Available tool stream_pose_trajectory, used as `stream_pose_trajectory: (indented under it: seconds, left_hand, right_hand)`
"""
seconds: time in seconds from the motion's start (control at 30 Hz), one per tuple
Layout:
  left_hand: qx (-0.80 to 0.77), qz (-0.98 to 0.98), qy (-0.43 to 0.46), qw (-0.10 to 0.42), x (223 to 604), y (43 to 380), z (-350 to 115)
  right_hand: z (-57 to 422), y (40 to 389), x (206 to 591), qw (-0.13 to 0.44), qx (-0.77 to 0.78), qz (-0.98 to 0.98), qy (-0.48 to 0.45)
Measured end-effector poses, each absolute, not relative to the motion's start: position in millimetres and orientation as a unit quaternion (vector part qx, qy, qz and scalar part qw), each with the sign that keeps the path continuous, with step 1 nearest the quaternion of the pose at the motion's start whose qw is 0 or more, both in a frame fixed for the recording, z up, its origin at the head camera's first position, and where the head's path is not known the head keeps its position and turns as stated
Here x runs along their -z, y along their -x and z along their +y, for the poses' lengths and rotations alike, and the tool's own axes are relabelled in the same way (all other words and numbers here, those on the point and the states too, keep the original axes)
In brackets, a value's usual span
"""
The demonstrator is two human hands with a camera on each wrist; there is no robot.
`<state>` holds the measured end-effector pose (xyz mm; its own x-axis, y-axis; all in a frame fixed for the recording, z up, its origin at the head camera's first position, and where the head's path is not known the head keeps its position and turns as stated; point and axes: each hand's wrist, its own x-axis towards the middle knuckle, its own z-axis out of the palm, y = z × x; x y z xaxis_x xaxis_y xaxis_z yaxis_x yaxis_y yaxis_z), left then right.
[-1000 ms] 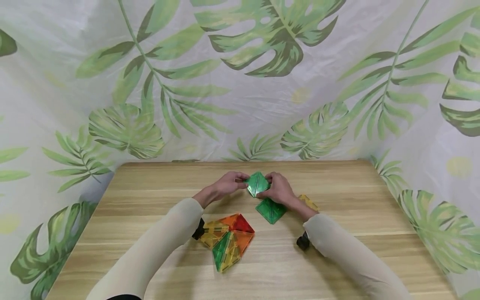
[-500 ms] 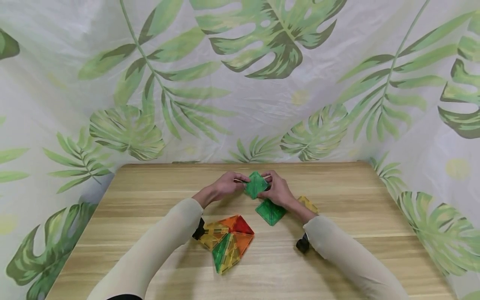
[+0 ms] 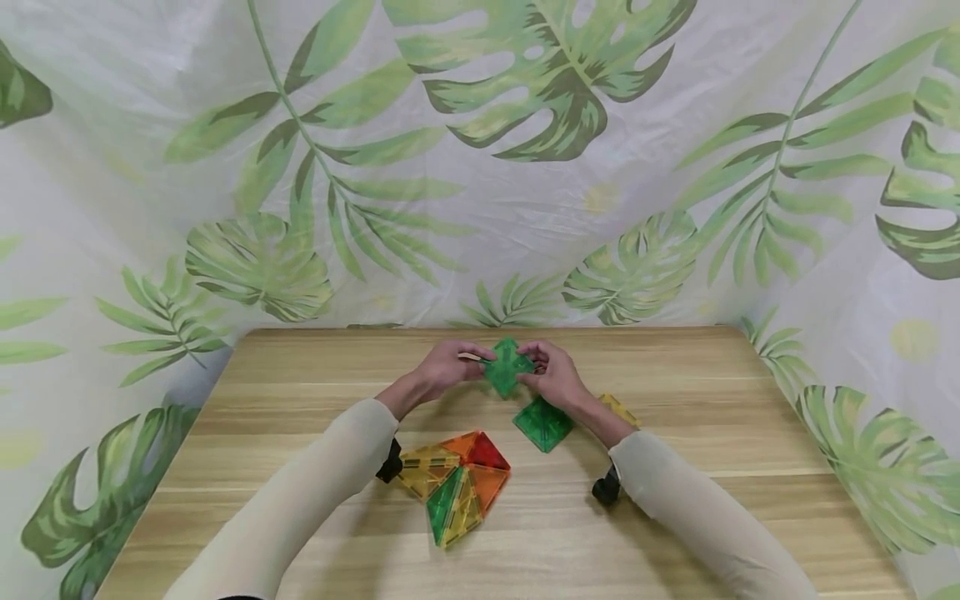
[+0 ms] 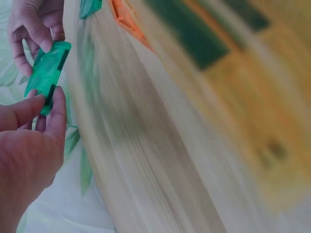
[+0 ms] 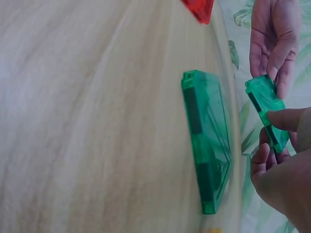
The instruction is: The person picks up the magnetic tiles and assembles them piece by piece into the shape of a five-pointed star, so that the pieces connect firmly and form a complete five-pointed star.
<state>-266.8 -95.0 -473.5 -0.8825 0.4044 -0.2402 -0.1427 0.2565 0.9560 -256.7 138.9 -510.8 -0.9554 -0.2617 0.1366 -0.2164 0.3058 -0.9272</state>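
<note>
A translucent green magnetic tile is held up over the far part of the table, tilted, a corner toward each hand. My left hand pinches its left corner between thumb and fingers. On the opposite corner my right hand grips it, thumb in front and fingers behind. Both wrist views show the same tile off the tabletop, its dark edge strips visible. Just below the right hand, another green diamond-shaped piece lies flat on the table, its upper corner partly covered by that hand.
A fan of orange, red, yellow and green magnetic tiles lies left of centre, near my left sleeve. Behind my right forearm a yellow tile shows in part. The wooden table ends at a leaf-print cloth.
The held green tile has shifted slightly left and been tilted, so it looks narrower. Both hands keep their hold on it. The tiles on the table have stayed put.
</note>
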Motion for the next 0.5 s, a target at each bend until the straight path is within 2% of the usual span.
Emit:
stream_pose_trajectory:
  seconds: [0.23, 0.5]
  left_hand:
    - [-0.62, 0.746, -0.098, 0.221, 469.3, 256.4, -109.3]
    - [-0.639, 0.718, -0.131, 0.245, 463.7, 244.8, -130.0]
  right_hand:
    - [134.5, 249.9, 499.6, 0.07, 0.599, 0.784, 0.148]
    - [124.8, 243.5, 493.3, 0.119, 0.632, 0.745, 0.177]
